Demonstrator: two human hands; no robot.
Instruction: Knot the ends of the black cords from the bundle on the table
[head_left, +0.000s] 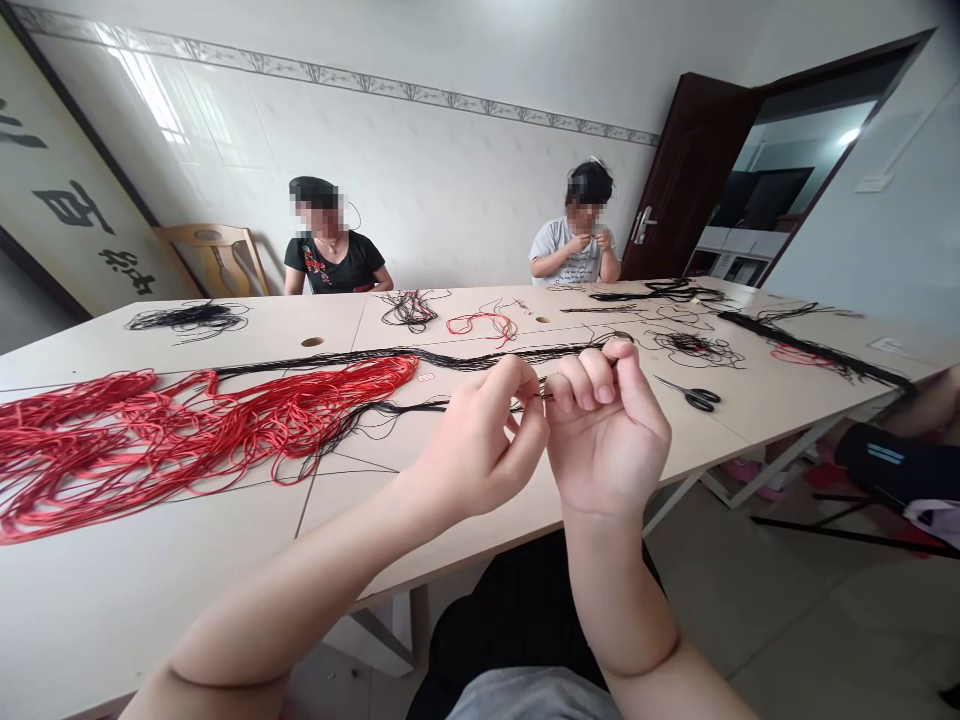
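Observation:
My left hand (476, 440) and my right hand (607, 430) are raised close together above the white table (225, 345). Between their fingertips they pinch thin black cord (541, 392), and the exact grip is partly hidden by my fingers. A long bundle of black cords (405, 358) runs across the table behind my hands. A large spread of red cords (150, 440) lies to the left of my left hand. Black-handled scissors (691, 395) lie to the right of my right hand.
Across the table, two seated people (330, 240) work near black and red cord tangles (409, 310). More black cord (697, 348) lies on the right side of the table. A wooden chair (214, 258) stands at the back left, and a dark open door (690, 175) is at the back right.

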